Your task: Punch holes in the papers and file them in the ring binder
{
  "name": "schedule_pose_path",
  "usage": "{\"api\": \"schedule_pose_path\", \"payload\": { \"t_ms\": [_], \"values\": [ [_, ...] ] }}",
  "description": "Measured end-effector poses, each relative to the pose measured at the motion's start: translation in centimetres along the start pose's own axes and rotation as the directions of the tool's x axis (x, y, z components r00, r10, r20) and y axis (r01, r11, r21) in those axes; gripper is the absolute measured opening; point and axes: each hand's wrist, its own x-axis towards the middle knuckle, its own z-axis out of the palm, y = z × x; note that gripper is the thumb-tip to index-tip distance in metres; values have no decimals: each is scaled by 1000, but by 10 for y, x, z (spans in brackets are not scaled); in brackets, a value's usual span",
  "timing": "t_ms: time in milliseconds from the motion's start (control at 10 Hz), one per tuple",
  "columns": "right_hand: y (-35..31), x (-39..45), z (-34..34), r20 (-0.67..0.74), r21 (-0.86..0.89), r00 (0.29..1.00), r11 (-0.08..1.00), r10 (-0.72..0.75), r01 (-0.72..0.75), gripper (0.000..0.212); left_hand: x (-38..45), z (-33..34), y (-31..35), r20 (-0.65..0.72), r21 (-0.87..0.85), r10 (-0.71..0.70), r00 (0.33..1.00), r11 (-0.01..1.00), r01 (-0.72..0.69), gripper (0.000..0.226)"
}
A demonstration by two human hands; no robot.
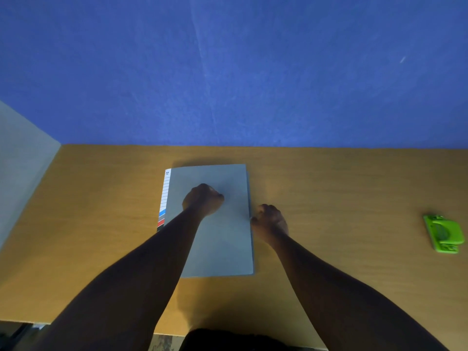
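Note:
A grey-blue ring binder [228,249] lies closed on the wooden desk [101,224], its white spine label with blue, grey and red stripes on the left side. My left hand [202,200] rests on the cover as a fist, fingers curled, holding nothing. My right hand [269,220] is at the binder's right edge with curled fingers touching the cover's edge; whether it pinches the edge is unclear. A green hole punch [443,234] sits far to the right on the desk. No loose papers are visible.
A blue wall [228,72] rises behind the desk and a pale grey panel [22,160] stands at the left. The desk's front edge runs close to my body.

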Motion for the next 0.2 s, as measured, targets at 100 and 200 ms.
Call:
{"api": "schedule_pose_path", "payload": {
  "t_ms": [100,200],
  "values": [
    [2,-2,-10,-64,-72,994,994,-91,86,49,-3,2,13,-50,34,62,997,998,-60,25],
    [2,-2,-21,-107,-99,984,986,-144,133,52,-4,5,23,-129,72,118,985,991,-109,32]
  ]
}}
